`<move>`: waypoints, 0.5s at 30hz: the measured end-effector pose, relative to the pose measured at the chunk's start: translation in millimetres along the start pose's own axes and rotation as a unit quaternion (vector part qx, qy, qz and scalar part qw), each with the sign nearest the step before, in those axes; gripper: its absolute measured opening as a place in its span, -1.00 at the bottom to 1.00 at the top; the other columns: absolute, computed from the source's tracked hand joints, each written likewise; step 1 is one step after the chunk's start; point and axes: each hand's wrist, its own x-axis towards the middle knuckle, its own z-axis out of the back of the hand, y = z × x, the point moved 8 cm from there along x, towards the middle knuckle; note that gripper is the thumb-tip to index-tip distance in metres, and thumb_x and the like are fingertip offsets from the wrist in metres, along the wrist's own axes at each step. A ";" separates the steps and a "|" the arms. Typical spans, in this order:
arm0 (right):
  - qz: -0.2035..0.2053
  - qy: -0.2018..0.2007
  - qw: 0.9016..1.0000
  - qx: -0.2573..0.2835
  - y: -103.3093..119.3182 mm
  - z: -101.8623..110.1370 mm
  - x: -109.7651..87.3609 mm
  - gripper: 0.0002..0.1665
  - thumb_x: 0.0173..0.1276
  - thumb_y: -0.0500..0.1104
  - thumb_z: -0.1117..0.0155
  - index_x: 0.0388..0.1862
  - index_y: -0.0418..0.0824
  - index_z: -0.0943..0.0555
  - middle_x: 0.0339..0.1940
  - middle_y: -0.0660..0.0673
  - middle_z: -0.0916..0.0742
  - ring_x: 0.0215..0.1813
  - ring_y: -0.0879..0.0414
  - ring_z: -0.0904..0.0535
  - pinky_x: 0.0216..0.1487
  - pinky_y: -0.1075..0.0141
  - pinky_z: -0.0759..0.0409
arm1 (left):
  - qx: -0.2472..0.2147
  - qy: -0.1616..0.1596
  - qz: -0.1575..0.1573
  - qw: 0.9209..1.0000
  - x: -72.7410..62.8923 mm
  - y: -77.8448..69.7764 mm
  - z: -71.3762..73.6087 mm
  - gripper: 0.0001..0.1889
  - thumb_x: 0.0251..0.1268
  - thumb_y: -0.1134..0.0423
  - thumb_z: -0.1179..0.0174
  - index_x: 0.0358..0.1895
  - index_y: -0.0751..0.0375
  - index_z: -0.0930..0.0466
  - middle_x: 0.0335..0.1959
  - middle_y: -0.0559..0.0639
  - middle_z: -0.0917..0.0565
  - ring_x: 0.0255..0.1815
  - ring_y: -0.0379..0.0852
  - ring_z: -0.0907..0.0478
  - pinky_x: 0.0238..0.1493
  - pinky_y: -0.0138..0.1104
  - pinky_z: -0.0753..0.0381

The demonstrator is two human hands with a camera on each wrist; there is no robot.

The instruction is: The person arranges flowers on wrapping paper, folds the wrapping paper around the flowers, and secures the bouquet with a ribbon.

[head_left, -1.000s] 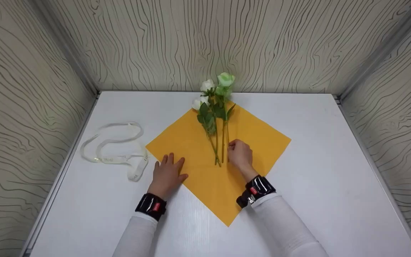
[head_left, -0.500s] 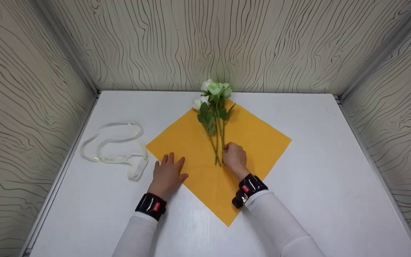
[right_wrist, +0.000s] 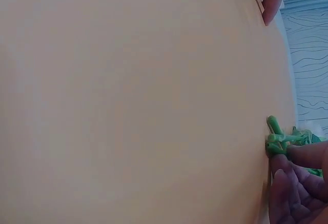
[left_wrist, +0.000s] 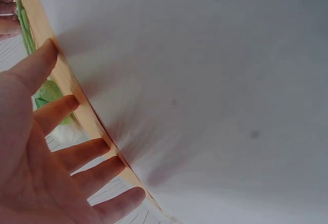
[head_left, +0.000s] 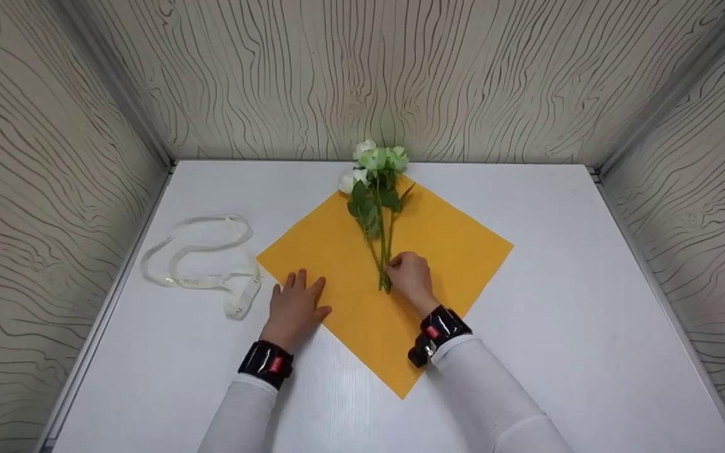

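Note:
Two white roses and pale green roses lie in a bunch on a square orange sheet, heads toward the back wall. Their green stems converge near the sheet's middle. My right hand pinches a rose stem close to the cut ends; in the right wrist view the stem ends show right at the thumb and fingertips. Fingers spread, my left hand rests on the sheet's left front edge. From the left wrist view, its fingertips press along that edge.
To the left of the sheet, a cream ribbon with printed lettering lies in loose loops on the white table. Wood-patterned panels stand around the back and both sides.
My right hand has moved left with a pale green rose, bringing its stem against the others and its head down among the bunch. My left hand has stayed in place.

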 end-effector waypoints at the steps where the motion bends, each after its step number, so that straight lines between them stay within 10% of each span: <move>1: 0.002 0.002 1.000 0.002 0.1 -0.5 0.0 -0.88 0.27 -0.24 -0.37 -0.42 -0.28 -0.71 -0.48 -0.12 -0.72 -0.45 0.05 -0.63 -0.38 0.19 -0.60 | 0.001 0.000 0.000 1.000 0.0 -0.1 0.1 -0.35 0.29 -0.13 -0.24 0.39 0.05 -0.43 0.39 0.39 -0.29 0.42 0.36 -0.17 0.26 0.27 -0.22; 15: -0.015 0.030 0.999 -0.017 -1.0 -11.3 -2.4 -0.71 0.15 -0.09 -0.51 -0.34 -0.28 -0.66 -0.50 -0.07 -0.67 -0.48 0.10 -0.57 -0.46 0.25 -0.54 | -0.009 0.006 0.001 1.000 -0.8 -0.2 1.0 -0.36 0.31 -0.12 -0.23 0.40 0.06 -0.42 0.40 0.39 -0.27 0.43 0.36 -0.16 0.27 0.28 -0.19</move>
